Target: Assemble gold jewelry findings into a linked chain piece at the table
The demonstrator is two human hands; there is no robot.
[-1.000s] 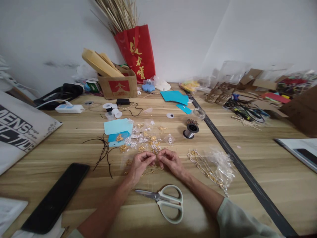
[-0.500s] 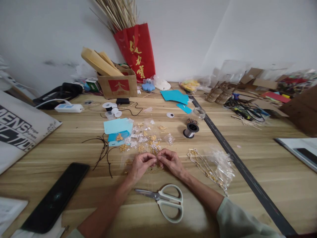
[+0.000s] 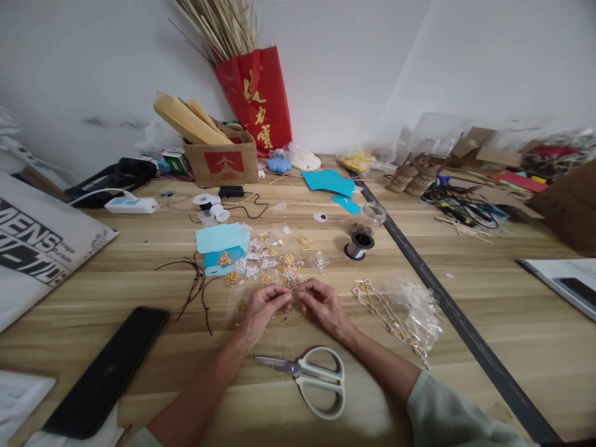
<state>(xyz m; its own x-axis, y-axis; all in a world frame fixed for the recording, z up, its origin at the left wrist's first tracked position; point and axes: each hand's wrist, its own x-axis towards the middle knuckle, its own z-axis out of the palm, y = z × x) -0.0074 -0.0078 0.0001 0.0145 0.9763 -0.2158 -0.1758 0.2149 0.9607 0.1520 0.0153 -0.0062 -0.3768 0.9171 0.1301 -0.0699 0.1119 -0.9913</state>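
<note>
Pale wall (image 3: 354, 74) at the back, with a wood-grain desk (image 3: 484, 273) running up to it and goods lined along the far side. Head view, sole view supplied: left hand (image 3: 265, 307) and right hand (image 3: 323, 304) meet near mid-desk, fingertips just apart. Grip: thumb and forefinger are drawn together on each hand; whatever may be pinched is too small to make out. Gold chain (image 3: 282, 322) lies on the desk beneath and just nearer than the fingertips, partly covered by the hands. Gold and silver findings (image 3: 288, 268), some in small clear bags, sit directly beyond the fingers. Assessment: the step in hand appears to be fine fingertip work; it would be best done with both wrists low and steady, one pinch fixed while the other makes small turns, and the work held over the chain so that a dropped piece stays in sight. Risk judged: a forward push of the knuckles could scatter the findings. Margins: scissors (image 3: 298, 369) lie between the forearms, blades pointing toward the left arm, which limits inward movement. Bare wood shows between the right hand and the linked chains (image 3: 388, 316), offering the easier sideways exit. On the left, black cords (image 3: 202, 288) lie near the hand, with a phone (image 3: 109, 372) further out. Spool (image 3: 358, 246) stands beyond the right hand, well apart. Near edge of the desk cannot be made out.
</note>
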